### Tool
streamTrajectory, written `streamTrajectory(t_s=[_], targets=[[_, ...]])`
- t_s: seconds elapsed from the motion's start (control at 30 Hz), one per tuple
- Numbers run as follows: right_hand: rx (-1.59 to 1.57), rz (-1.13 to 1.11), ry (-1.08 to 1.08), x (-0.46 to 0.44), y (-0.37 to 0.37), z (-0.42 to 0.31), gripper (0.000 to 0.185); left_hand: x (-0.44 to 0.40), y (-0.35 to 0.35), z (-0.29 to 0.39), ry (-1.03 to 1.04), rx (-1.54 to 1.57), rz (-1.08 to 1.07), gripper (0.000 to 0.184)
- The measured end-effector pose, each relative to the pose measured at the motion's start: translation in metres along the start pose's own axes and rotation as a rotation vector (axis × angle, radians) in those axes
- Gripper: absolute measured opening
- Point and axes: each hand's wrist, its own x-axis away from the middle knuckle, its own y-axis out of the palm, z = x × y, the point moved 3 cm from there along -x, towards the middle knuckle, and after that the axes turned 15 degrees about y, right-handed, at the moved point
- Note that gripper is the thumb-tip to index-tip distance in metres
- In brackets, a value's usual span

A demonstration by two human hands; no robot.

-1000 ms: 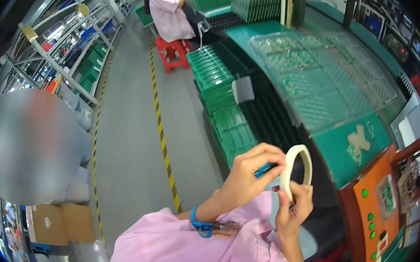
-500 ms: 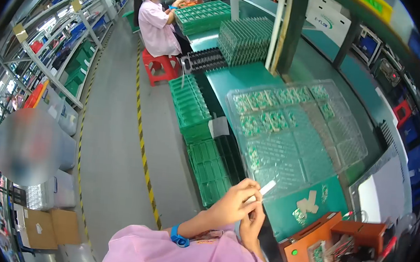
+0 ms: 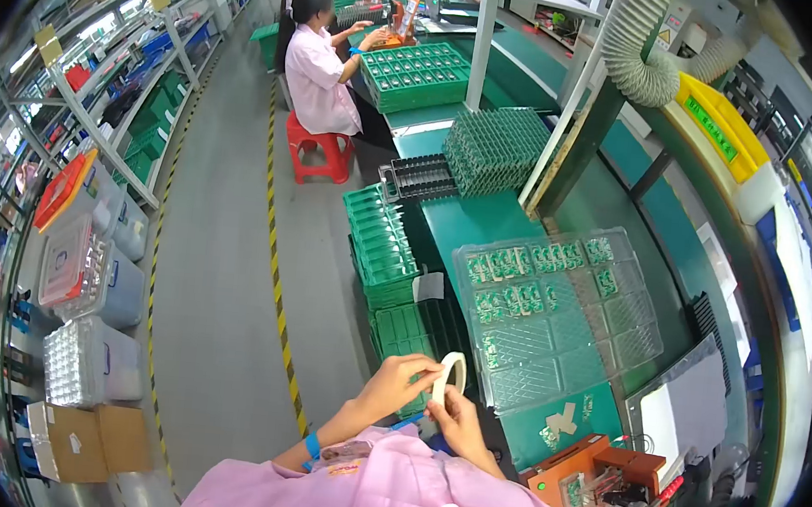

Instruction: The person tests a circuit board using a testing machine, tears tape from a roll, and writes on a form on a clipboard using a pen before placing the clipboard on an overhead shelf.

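A cream-coloured roll of tape stands upright between my two hands, its ring opening visible. My left hand, with a blue band on the wrist, is closed, its fingertips pinching the roll's left side. From below, my right hand grips the lower part of the roll with thumb and fingers. Just right of them, a clear plastic tray lies on the green bench, with small green circuit boards in several compartments. Cream-coloured flat pieces lie on the bench near the tray's front edge.
An orange fixture with a clamp stands at the near right. Green trays are stacked left of the bench, a green rack pile behind. A co-worker sits on a red stool. A metal post rises beside the bench.
The roll of tape has turned from nearly edge-on to showing its ring. Both hands have shifted left in view and stay on it. The camera view has tilted upward.
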Motion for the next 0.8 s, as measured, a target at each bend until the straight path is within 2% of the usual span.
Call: streamTrajectory(t_s=[0.1, 0.23, 0.4, 0.57, 0.73, 0.8], targets=[[0.071, -0.046, 0.084, 0.009, -0.003, 0.021, 0.013, 0.021, 0.014, -0.019, -0.046, 0.032, -0.039, 0.015], [0.208, 0.017, 0.156, 0.011, -0.013, 0.036, 0.016, 0.034, 0.031, -0.041, -0.246, 0.275, -0.046, 0.012], [0.282, 0.055, 0.084, 0.01, -0.004, 0.031, 0.021, 0.044, 0.028, -0.059, -0.358, 0.367, -0.066, 0.011], [0.338, 0.06, 0.055, 0.012, 0.003, 0.026, 0.022, 0.044, 0.023, -0.055, -0.344, 0.358, -0.075, 0.01], [0.004, -0.066, 0.213, 0.007, 0.006, 0.05, 0.026, 0.042, 0.027, -0.05, -0.283, 0.172, -0.158, 0.008], [-0.07, -0.041, 0.259, 0.006, 0.005, 0.055, 0.026, 0.039, 0.029, -0.052, -0.266, 0.161, -0.199, 0.007]])
